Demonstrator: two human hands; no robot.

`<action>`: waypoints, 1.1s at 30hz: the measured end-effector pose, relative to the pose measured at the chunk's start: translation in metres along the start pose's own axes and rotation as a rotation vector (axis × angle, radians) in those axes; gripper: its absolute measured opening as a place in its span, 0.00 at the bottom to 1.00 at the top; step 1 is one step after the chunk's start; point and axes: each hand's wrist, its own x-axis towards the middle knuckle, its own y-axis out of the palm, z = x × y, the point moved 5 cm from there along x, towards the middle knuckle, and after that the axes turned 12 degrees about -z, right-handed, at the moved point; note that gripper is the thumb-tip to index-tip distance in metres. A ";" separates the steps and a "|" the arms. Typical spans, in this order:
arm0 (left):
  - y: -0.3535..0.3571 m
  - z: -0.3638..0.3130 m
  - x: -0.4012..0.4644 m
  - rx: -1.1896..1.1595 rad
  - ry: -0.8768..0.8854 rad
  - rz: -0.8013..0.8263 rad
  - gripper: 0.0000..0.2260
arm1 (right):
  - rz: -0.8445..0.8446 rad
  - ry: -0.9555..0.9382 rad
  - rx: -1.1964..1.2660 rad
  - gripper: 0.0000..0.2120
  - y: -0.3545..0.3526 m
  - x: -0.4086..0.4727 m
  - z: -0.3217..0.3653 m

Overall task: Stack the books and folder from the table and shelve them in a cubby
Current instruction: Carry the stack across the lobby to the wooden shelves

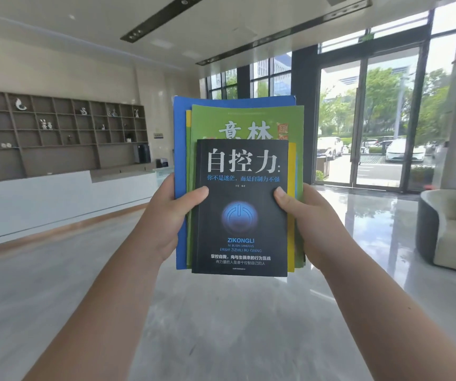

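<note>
I hold a stack out in front of me with both hands. A black book (240,171) with a glowing blue power symbol lies on top. Under it are a yellow-edged book (292,171), a green magazine (246,116) and, at the bottom, a blue folder (179,149). My left hand (166,218) grips the stack's left edge, thumb on the black cover. My right hand (308,224) grips the right edge the same way. The cubby shelf wall (56,127) is far off at the left, behind a counter.
A white reception counter (42,199) runs below the cubbies, several of which hold small ornaments. Glass doors (364,125) are ahead on the right. An armchair (452,229) stands at the right edge. Polished floor (221,325) spreads beneath the stack.
</note>
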 end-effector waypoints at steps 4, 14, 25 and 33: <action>-0.014 0.060 0.120 -0.003 0.002 0.008 0.16 | -0.049 -0.007 -0.023 0.11 0.043 0.108 -0.063; 0.000 0.190 0.391 -0.011 -0.020 0.067 0.17 | -0.114 0.001 -0.030 0.07 0.107 0.368 -0.177; 0.074 0.364 0.666 -0.030 0.037 0.049 0.17 | -0.112 -0.035 -0.042 0.09 0.105 0.676 -0.320; 0.104 0.473 0.876 -0.044 0.016 0.004 0.17 | -0.053 -0.006 -0.053 0.13 0.135 0.901 -0.411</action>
